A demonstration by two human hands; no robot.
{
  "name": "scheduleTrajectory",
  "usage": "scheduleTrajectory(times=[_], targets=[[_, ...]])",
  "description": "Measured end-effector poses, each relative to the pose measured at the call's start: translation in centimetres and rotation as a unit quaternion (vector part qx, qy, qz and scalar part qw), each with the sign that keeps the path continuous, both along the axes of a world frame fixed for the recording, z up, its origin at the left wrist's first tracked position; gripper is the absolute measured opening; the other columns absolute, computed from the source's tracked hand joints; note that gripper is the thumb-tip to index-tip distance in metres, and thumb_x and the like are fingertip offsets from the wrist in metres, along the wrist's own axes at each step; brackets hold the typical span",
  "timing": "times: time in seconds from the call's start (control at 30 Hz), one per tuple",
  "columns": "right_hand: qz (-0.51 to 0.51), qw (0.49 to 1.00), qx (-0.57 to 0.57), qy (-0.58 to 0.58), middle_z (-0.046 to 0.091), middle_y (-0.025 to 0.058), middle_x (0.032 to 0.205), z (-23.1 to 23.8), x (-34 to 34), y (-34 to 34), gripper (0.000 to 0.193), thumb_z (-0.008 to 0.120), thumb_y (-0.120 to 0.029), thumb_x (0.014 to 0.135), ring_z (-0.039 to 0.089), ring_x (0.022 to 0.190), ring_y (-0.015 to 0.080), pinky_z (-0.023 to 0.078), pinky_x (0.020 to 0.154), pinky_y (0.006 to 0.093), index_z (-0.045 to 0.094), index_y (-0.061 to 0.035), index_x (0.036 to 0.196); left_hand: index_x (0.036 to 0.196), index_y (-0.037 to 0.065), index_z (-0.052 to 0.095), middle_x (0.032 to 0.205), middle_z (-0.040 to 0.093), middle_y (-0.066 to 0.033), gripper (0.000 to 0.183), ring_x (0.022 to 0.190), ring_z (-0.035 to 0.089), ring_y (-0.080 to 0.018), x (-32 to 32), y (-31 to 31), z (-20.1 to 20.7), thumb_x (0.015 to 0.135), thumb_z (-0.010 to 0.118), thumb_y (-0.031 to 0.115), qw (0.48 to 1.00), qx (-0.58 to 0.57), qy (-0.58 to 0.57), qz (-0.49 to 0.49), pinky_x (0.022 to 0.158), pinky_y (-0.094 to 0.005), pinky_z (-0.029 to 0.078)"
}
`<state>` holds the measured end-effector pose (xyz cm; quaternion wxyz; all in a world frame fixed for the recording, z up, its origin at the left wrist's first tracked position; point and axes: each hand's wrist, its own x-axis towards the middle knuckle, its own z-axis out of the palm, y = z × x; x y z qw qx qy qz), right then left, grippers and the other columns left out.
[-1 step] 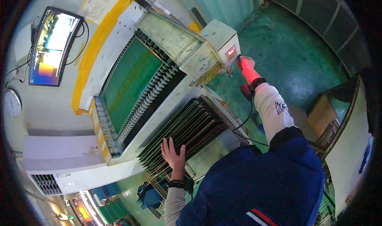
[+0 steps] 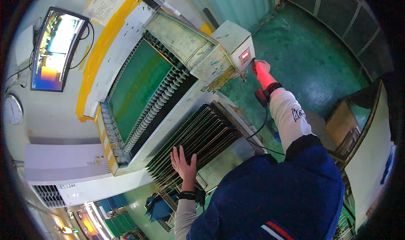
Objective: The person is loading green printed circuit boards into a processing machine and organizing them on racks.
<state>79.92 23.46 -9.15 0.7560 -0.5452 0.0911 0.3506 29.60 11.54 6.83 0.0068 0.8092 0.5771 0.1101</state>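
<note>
At the front of a pale grey control box (image 2: 234,38) with a lit red display (image 2: 245,56), the fingers of my right hand (image 2: 262,67) are closed on a small black knob (image 2: 253,60). Red light falls over that hand and wrist. My left hand (image 2: 184,167) is open, fingers spread, at the near edge of a row of thin dark panels (image 2: 202,132) standing on edge in a rack. Whether it touches them is hard to see. Above the rack, a flat green panel (image 2: 141,86) lies on the conveyor, beside its ridged rollers (image 2: 157,103).
A wall monitor (image 2: 57,50) and a round gauge or clock (image 2: 14,109) are at the left, above a white air conditioner (image 2: 67,160). A black cable (image 2: 265,124) hangs from my right wrist. On the right stands a table-like frame (image 2: 367,126) with a pale top.
</note>
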Motion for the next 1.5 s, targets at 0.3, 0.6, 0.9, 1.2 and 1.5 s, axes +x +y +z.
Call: scheduleTrajectory(times=[0.3,0.6,0.9,1.2,1.5], targets=[[0.021,1.000,0.008,0.005,0.060,0.0087,0.073,-0.3,0.3,-0.2,0.016,0.059,-0.011,0.085,0.053,0.052,0.0154,0.040,0.041,0.0278,0.056,0.0006,0.096,0.132,0.012,0.044,0.142,0.033,-0.0127,0.064,0.129,0.028,-0.0372,0.1,0.1,0.1,0.079,0.062,0.042,1.000,0.006,0.006,-0.005,0.105,-0.0488,0.022],[0.033,0.999,-0.010,0.005,0.064,0.0071,0.080,0.0,0.1,-0.4,0.019,0.061,-0.015,0.084,0.059,0.058,0.0161,0.047,0.046,0.0281,0.057,-0.0026,0.098,0.133,0.012,0.043,0.142,0.032,-0.0127,0.064,0.129,0.027,-0.0377,-0.1,0.0,-0.1,0.080,0.061,0.042,1.000,-0.001,0.004,-0.003,0.105,-0.0491,0.021],[0.038,0.999,-0.003,-0.001,0.064,0.0087,0.080,-0.1,0.2,-0.6,0.023,0.063,-0.016,0.083,0.060,0.059,0.0170,0.047,0.045,0.0283,0.057,-0.0011,0.100,0.133,0.012,0.043,0.142,0.033,-0.0134,0.064,0.129,0.027,-0.0380,0.1,-0.1,-0.1,0.079,0.061,0.041,1.000,0.000,0.000,-0.003,0.105,-0.0498,0.021],[0.040,0.999,-0.017,-0.003,0.064,0.0078,0.081,-0.2,0.3,-0.5,0.022,0.064,-0.016,0.083,0.061,0.060,0.0171,0.049,0.049,0.0292,0.058,-0.0025,0.099,0.132,0.012,0.044,0.142,0.032,-0.0129,0.063,0.130,0.027,-0.0371,0.0,0.0,-0.1,0.079,0.062,0.041,1.000,0.001,0.000,-0.005,0.105,-0.0492,0.020],[0.037,0.999,-0.022,-0.012,0.065,0.0067,0.079,-0.5,0.5,-0.4,0.019,0.063,-0.017,0.083,0.061,0.061,0.0162,0.050,0.050,0.0290,0.059,-0.0031,0.095,0.132,0.011,0.045,0.142,0.033,-0.0133,0.062,0.129,0.028,-0.0372,0.1,0.0,-0.1,0.079,0.062,0.040,1.000,0.008,-0.002,-0.010,0.105,-0.0487,0.021]])
